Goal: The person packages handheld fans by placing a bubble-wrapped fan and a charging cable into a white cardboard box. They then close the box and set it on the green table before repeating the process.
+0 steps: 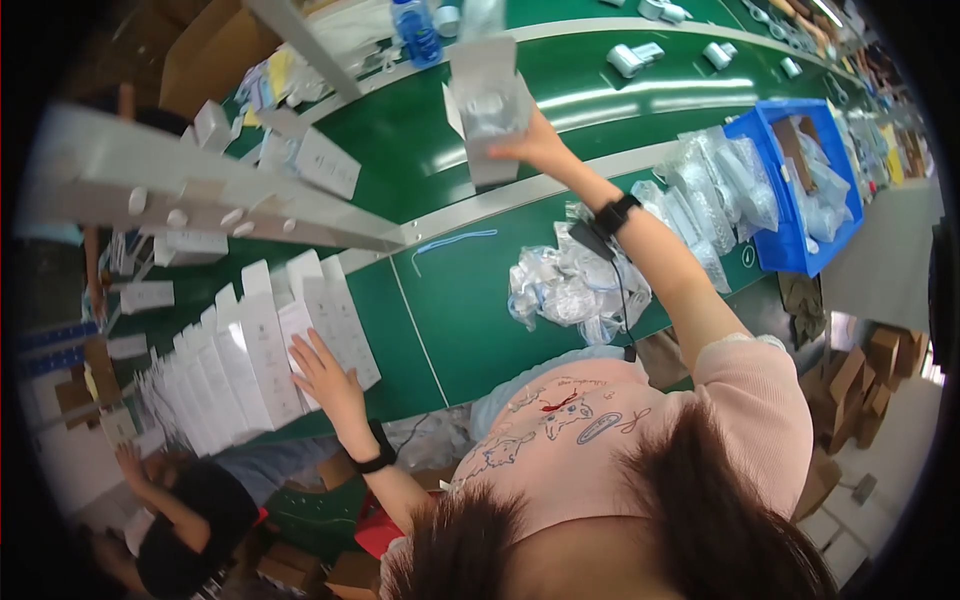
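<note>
Apparently partway through boxing wrapped pieces. Holding an open box (478, 132) in the right hand (532, 140), over the belt (390, 150) and just beyond the rail (450, 220), with flaps raised and something clear-wrapped inside; closing not yet done. Gripping it at the near right side, with thumb laid across the near face and other fingers round the right side, partly hidden. Resting the left hand (328, 385) against the right end of the row (235, 365) of white boxes at near left, with fingers spread and pinching nothing. With many flaps upright there, likely plenty of closing left; cannot tell which boxes contain anything. Probably left to handle: the clear bags (575, 285) right of centre, bubble-wrapped packets (705, 195) farther right, more in the blue bin (783, 215); cannot tell how many. For open room, best on the bare table (450, 325) between row and bags, with only a blue cord (455, 240) near the rail; also along the belt, right as far as the metal parts (635, 60). Tighter at left, beside the metal post (300, 222). Worth minding: the black cable (625, 300) over the bags.
</note>
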### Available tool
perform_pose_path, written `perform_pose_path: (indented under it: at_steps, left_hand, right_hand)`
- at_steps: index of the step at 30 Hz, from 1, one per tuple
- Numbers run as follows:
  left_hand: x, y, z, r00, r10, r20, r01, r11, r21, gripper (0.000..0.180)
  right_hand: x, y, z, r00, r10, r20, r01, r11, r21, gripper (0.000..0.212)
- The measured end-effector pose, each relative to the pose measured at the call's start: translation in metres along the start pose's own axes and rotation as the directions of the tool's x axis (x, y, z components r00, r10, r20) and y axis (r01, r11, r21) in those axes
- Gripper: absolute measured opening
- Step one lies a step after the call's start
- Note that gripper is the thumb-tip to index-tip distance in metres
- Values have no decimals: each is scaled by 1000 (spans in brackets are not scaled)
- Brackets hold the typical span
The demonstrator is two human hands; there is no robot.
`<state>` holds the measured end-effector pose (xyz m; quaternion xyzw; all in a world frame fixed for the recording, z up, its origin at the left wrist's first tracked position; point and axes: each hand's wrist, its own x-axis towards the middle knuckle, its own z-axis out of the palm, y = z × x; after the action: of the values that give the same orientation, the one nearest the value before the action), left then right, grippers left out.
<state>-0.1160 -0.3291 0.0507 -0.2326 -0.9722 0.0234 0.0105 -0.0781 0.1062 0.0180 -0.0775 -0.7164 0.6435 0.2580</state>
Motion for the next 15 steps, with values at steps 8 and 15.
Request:
perform_pose_path:
  at_steps: [8,15]
  left_hand:
    - [-48,113,-40,938,226,263,-134,935,-328,96]
    - [-52,140,23,956,215,201,-121,910,-396,89]
  right_hand:
    - [54,70,-31,966,-136,-218,50,933,-356,102]
    - [-39,14,-92,981,-162,-109,16,624,-781,55]
